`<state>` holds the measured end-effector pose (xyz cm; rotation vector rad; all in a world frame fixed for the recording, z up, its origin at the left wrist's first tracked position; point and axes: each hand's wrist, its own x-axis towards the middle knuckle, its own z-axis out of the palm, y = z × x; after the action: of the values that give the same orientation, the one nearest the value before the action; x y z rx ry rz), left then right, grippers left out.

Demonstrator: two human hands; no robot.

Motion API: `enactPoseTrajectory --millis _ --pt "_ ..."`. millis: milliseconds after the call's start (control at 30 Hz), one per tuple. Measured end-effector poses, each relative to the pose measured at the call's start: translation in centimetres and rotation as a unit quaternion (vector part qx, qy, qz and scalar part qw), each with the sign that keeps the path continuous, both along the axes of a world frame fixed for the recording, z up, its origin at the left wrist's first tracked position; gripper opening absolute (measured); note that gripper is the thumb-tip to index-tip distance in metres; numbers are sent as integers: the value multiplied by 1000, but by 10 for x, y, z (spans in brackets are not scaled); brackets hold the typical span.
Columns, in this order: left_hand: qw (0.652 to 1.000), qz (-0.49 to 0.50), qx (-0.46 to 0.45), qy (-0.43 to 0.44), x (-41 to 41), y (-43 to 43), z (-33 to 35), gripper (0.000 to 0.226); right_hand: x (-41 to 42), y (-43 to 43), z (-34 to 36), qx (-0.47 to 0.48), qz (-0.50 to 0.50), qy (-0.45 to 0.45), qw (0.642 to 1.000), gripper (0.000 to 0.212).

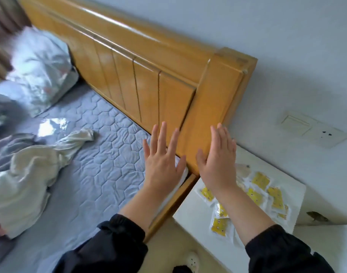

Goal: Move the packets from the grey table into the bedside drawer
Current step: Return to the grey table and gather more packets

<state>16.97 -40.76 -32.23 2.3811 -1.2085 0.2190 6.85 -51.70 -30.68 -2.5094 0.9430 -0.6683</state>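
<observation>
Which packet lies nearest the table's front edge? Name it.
The lowest yellow packet in view, at the spread's near end; every other packet lies farther back.

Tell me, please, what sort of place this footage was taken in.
Most likely a bedroom: a wooden headboard, a quilted mattress with a pillow, and a small table alongside holding yellow packets.

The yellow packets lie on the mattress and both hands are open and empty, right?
Wrong place: the head view shows the yellow packets scattered on the pale table beside the bed. The left hand and right hand are open and empty.
</observation>
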Motion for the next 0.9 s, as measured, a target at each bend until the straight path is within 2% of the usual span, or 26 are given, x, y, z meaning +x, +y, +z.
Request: enactPoseTrajectory --millis 200,467,600,733,900 --pt "988 147 -20 -49 32 149 49 64 66 125 41 -19 155 -30 987 63" --pt "937 331 -10 -110 22 414 80 63 110 372 74 -62 342 -76 935 60" --pt "914 382 -27 -135 6 564 93 62 108 514 91 -83 391 -91 912 60" --pt "891 419 15 -175 -16 713 101 64 102 657 101 -104 431 -99 891 60" --pt "838 526 15 -142 -49 856 109 65 94 805 111 -102 496 -75 859 61"
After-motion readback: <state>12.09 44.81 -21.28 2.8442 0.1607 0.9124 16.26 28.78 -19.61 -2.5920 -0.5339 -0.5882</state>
